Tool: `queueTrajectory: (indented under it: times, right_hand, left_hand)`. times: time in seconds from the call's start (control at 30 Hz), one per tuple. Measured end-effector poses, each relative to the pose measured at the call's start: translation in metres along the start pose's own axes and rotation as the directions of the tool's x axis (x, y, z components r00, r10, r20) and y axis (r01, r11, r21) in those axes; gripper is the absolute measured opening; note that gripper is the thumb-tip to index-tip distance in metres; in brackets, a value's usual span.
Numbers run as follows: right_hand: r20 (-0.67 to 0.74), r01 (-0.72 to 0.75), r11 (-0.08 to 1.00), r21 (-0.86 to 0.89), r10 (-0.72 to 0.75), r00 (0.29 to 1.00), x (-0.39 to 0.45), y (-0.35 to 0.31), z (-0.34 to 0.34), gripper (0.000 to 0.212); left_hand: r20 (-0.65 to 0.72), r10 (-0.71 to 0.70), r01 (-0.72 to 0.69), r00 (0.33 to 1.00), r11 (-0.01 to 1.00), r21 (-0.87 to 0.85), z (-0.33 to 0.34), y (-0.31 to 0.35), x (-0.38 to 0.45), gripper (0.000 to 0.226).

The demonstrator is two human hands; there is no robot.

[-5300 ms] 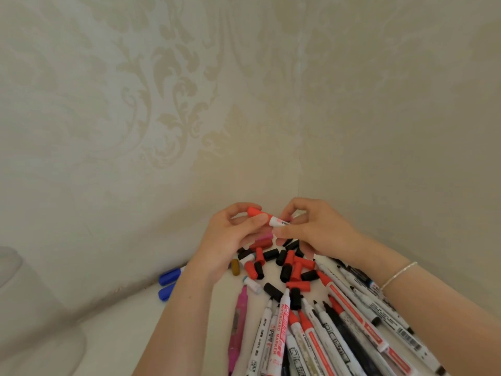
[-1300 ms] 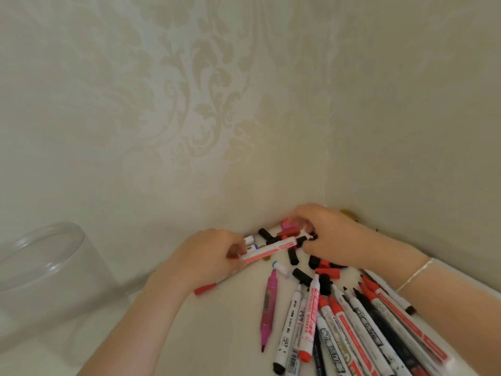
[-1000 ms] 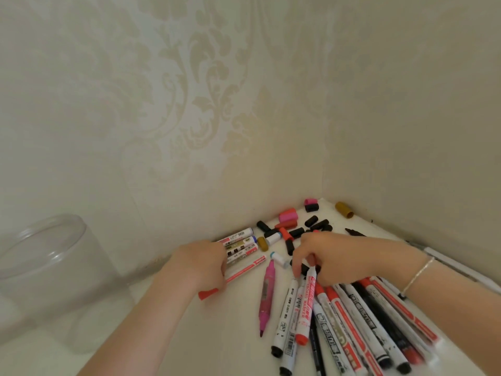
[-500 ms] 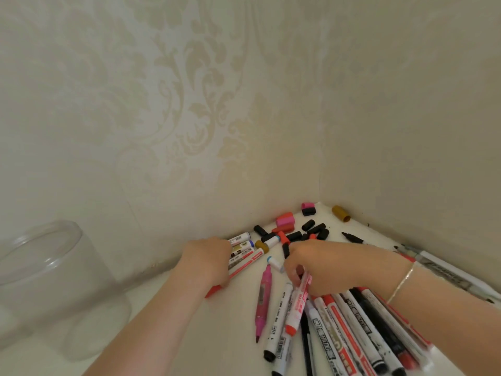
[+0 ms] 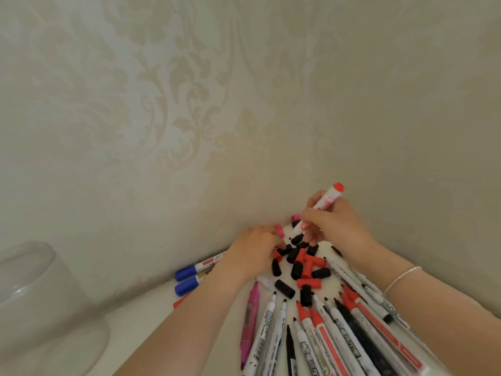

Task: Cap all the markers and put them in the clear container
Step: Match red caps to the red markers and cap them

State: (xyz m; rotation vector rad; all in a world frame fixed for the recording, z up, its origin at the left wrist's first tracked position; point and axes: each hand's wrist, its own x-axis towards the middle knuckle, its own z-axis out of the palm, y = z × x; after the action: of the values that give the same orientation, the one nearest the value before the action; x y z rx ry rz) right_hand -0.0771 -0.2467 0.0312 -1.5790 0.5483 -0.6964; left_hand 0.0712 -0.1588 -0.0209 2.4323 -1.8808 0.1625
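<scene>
My right hand grips a white marker with a red end, held steeply upright above the back corner, writing end down. Under it lies a pile of loose red and black caps. My left hand rests on the left side of that pile with fingers curled onto the caps; whether it pinches one is hidden. Several uncapped red and black markers fan out toward me, with a pink marker on their left. The clear container stands at the far left.
Two blue-capped markers lie by the wall left of my left wrist, with a red-capped end just below them. Patterned walls meet in a corner right behind the caps. White tabletop lies between the container and my left arm.
My right hand has lifted a red marker out of the row and raised it over the caps. My left hand left the capped markers by the wall and moved onto the cap pile.
</scene>
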Motion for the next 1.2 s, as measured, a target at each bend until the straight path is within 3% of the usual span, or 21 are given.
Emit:
queueTrajectory:
  times: [0.13, 0.3, 0.37, 0.43, 0.47, 0.53, 0.6, 0.9, 0.97, 1.07, 1.2]
  right_hand:
    - [-0.039, -0.058, 0.984, 0.171, 0.065, 0.997, 0.003, 0.003, -0.006, 0.013]
    - [-0.139, -0.019, 0.983, 0.184, 0.045, 0.989, 0.008, 0.008, -0.003, 0.017]
    - [-0.203, 0.032, 0.983, 0.178, 0.005, 0.979, 0.009, 0.008, -0.002, 0.019]
    - [-0.273, 0.093, 0.982, 0.164, -0.045, 0.961, 0.009, 0.007, -0.002, 0.02]
    - [-0.306, 0.118, 0.981, 0.155, -0.066, 0.95, 0.009, 0.007, -0.001, 0.021]
    - [-0.348, 0.151, 0.979, 0.136, -0.095, 0.933, 0.009, 0.006, -0.001, 0.027]
    - [-0.359, 0.169, 0.979, 0.115, -0.118, 0.926, 0.01, 0.004, 0.001, 0.032]
    - [-0.332, 0.206, 0.971, 0.119, -0.156, 0.93, 0.009, 0.002, 0.015, 0.026]
    - [-0.302, 0.195, 0.97, 0.145, -0.144, 0.942, 0.008, 0.003, 0.017, 0.023]
    - [-0.261, 0.173, 0.956, 0.236, -0.109, 0.959, 0.01, 0.001, 0.017, 0.028]
    - [-0.238, 0.157, 0.938, 0.309, -0.084, 0.968, 0.011, -0.004, 0.022, 0.029]
  left_hand:
    - [-0.016, 0.017, -0.014, 1.0, 0.99, 0.142, 0.006, 0.002, 0.006, 0.04]
    - [-0.077, 0.026, -0.016, 0.997, 0.992, 0.121, 0.013, -0.001, 0.006, 0.03]
    - [-0.13, 0.025, -0.014, 0.991, 0.996, 0.082, 0.012, -0.001, 0.004, 0.025]
    - [-0.214, -0.054, 0.03, 0.975, 0.993, -0.117, 0.01, 0.0, 0.004, 0.021]
    - [-0.234, -0.121, 0.049, 0.965, 0.955, -0.292, 0.008, 0.001, 0.003, 0.02]
    - [-0.196, -0.232, 0.065, 0.953, 0.786, -0.615, 0.001, 0.003, -0.001, 0.015]
    - [-0.139, -0.267, 0.073, 0.954, 0.654, -0.753, -0.009, 0.008, -0.007, 0.013]
    - [-0.114, -0.255, 0.022, 0.96, 0.474, -0.88, -0.029, 0.015, -0.014, 0.015]
    - [-0.129, -0.228, -0.03, 0.965, 0.394, -0.919, -0.032, 0.016, -0.015, 0.013]
    - [-0.058, -0.198, -0.019, 0.978, 0.194, -0.981, -0.038, 0.02, -0.02, 0.005]
    - [0.071, -0.125, 0.042, 0.99, -0.225, -0.974, -0.038, 0.029, -0.026, 0.011]
